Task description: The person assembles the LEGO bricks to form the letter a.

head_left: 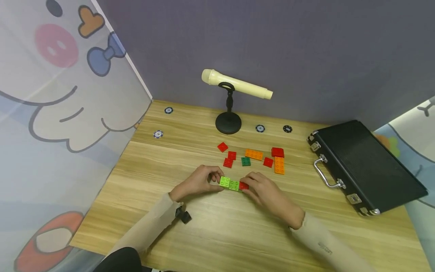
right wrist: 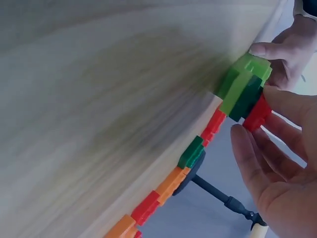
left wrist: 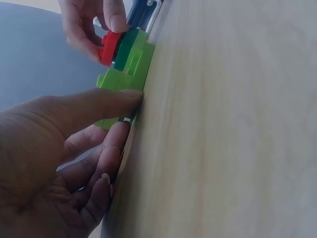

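At the table's middle lies a joined row of toy building bricks, with a taller lime green brick (head_left: pixel 224 181) at its left end and a lower green part (head_left: pixel 234 185) beside it. My left hand (head_left: pixel 198 181) holds the lime end between thumb and fingers. With thumb and fingertips, my right hand (head_left: pixel 268 192) pinches a small red brick (head_left: pixel 243 186) at the row's right end. The right wrist view shows that red brick over a dark green brick (right wrist: pixel 246 99), slightly tilted against it. Lime green lies under the dark green brick, against the tabletop.
Loose red bricks, orange bricks (head_left: pixel 253 154) and a green brick (head_left: pixel 246 161) lie just beyond my hands. Behind them stands a cream microphone (head_left: pixel 244 86) on a black stand (head_left: pixel 228 122), with several poker chips around. A black case (head_left: pixel 367 166) is at the right.
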The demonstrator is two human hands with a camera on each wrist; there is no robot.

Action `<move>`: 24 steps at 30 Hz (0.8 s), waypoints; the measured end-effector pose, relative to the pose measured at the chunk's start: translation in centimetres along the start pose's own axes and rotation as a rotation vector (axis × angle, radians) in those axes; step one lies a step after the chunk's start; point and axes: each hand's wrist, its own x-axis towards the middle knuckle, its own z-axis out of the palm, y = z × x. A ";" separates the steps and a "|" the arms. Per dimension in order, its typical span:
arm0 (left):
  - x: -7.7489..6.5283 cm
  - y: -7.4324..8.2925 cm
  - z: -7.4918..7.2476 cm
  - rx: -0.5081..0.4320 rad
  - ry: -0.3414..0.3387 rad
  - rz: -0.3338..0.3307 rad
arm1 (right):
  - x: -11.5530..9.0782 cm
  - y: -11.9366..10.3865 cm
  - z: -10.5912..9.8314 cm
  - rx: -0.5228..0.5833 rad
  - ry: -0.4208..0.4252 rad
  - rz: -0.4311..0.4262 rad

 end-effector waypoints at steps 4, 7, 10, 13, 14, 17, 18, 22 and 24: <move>0.0 0.0 0.0 0.004 0.003 0.005 | -0.1 -0.1 0.3 0.014 0.030 0.012; -0.1 0.0 0.0 -0.001 0.005 0.004 | -0.1 -0.1 0.4 0.015 0.042 0.020; -0.1 -0.1 0.0 0.000 0.007 -0.002 | -0.1 -0.1 0.6 0.001 0.038 0.012; -0.1 -0.1 0.0 0.000 0.011 0.001 | 0.0 0.0 0.7 0.003 0.034 0.018; -0.1 -0.2 0.0 0.000 0.012 0.004 | 0.0 0.0 0.7 0.008 0.031 0.023; -0.1 -0.1 0.0 -0.002 0.019 0.004 | 0.0 0.1 0.8 0.028 0.022 0.036; -0.1 -0.1 0.0 -0.002 0.020 0.003 | 0.0 0.2 0.8 0.035 0.018 0.038; -0.1 0.0 0.0 -0.003 0.014 -0.003 | 0.0 0.3 0.8 0.058 0.016 0.048; -0.2 -0.1 0.0 -0.005 0.013 -0.005 | 0.0 0.2 0.7 0.056 0.003 0.054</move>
